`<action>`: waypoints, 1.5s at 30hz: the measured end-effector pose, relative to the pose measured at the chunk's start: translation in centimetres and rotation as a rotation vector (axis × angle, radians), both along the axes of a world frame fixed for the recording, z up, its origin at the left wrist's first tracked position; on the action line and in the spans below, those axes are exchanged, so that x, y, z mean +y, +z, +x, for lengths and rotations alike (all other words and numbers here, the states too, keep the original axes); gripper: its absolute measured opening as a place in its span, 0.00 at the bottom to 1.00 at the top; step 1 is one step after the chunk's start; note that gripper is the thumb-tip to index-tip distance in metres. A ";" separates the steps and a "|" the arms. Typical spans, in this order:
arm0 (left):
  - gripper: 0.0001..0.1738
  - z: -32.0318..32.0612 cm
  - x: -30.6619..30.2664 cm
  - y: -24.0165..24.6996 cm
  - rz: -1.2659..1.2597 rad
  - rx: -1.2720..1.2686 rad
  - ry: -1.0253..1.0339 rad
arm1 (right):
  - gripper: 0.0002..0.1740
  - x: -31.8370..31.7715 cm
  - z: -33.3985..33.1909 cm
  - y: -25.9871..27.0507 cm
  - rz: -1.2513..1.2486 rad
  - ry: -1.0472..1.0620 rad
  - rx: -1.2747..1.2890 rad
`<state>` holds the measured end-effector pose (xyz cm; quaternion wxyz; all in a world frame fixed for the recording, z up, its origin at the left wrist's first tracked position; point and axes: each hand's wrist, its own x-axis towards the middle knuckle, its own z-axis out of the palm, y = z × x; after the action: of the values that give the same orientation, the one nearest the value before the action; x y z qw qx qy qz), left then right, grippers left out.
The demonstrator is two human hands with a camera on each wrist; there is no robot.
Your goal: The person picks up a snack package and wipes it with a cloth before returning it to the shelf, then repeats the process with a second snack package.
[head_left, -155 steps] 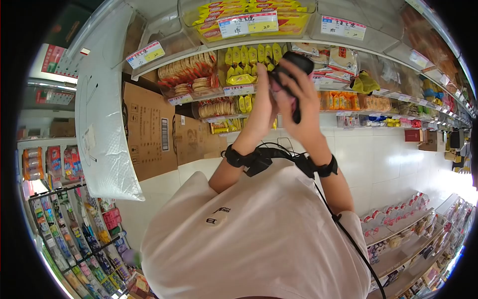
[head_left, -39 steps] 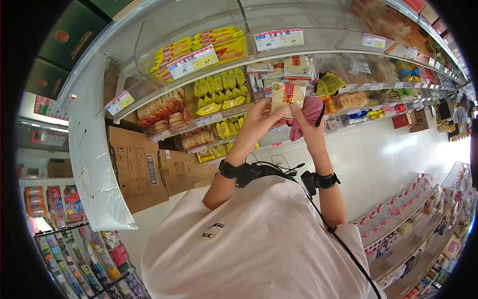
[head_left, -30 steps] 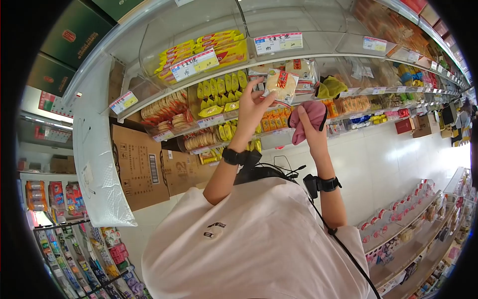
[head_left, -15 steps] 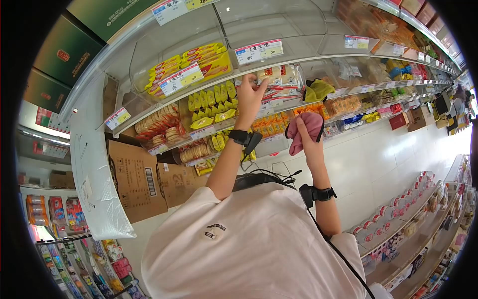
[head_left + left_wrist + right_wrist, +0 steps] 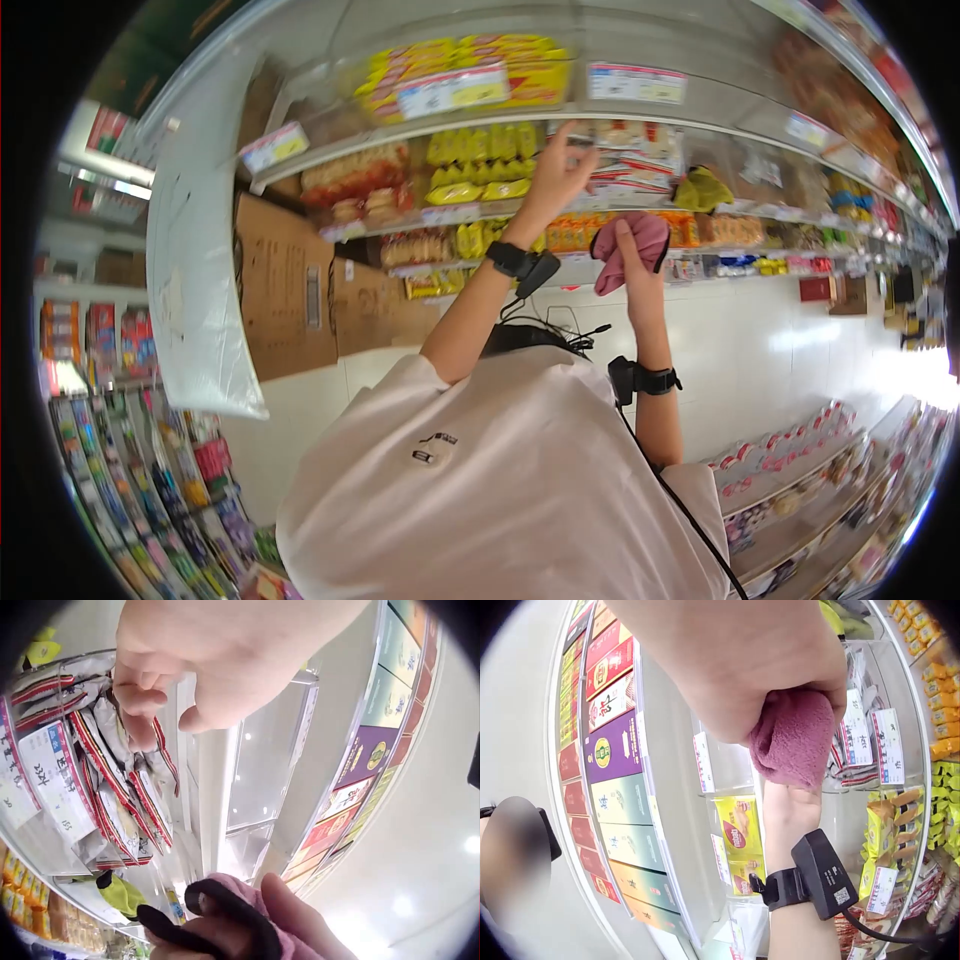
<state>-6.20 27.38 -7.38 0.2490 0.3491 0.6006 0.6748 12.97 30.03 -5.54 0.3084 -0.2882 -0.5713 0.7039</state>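
My left hand [image 5: 562, 180] reaches into a clear shelf bin of rice cracker packets [image 5: 632, 172], white with red-striped edges. In the left wrist view, the left hand [image 5: 195, 667] hangs over these packets [image 5: 112, 772], its fingertips right at the nearest ones and its thumb apart from the fingers. My right hand [image 5: 642, 275] grips a crumpled pink cloth [image 5: 645, 240] with black edging, in front of the lower shelf. The right wrist view shows the cloth [image 5: 795, 739] bunched in the right hand's fingers.
Yellow wafer packs [image 5: 465, 70] fill a bin above. Small yellow packets [image 5: 480, 160] lie left of the crackers, a yellow-green cloth [image 5: 703, 190] right of them. Price tags [image 5: 637, 84] line the shelf edges. Cardboard boxes [image 5: 285, 290] stand lower left. A cable [image 5: 690, 510] runs along the right sleeve.
Both hands held a cracker packet together; the left hand then carried it up to the bin and let it go there. The right hand has kept the pink cloth and drawn apart.
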 end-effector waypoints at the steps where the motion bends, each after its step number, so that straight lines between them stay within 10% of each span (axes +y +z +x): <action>1: 0.33 0.0 -1.3 0.5 -0.009 -0.018 -0.019 | 0.13 -0.1 -0.6 -0.3 -0.006 0.020 -0.017; 10: 0.15 -3.0 -16.3 5.5 -0.099 -0.216 -0.223 | 0.17 -3.4 -5.6 -0.8 0.031 0.185 -0.102; 16: 0.14 -8.8 -26.0 -5.4 -0.636 -0.236 -0.337 | 0.16 -6.5 -8.7 -0.2 -0.025 0.338 -0.134; 22: 0.13 -14.9 -26.4 -22.6 -0.717 -0.259 0.033 | 0.17 -8.4 -9.6 -0.9 -0.041 0.414 -0.349; 25: 0.11 -17.2 -24.7 -31.6 -0.625 0.189 0.434 | 0.18 -9.7 -9.8 -0.2 -0.037 0.437 -0.437; 45: 0.16 -21.1 -20.5 -36.8 -0.627 0.131 0.735 | 0.10 -13.1 -7.4 -0.1 -0.179 0.171 -0.516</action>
<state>-27.33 6.93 -44.19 0.0488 0.0638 0.8729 0.4812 5.62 16.94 -5.64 0.0657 -0.4350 -0.5885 0.6783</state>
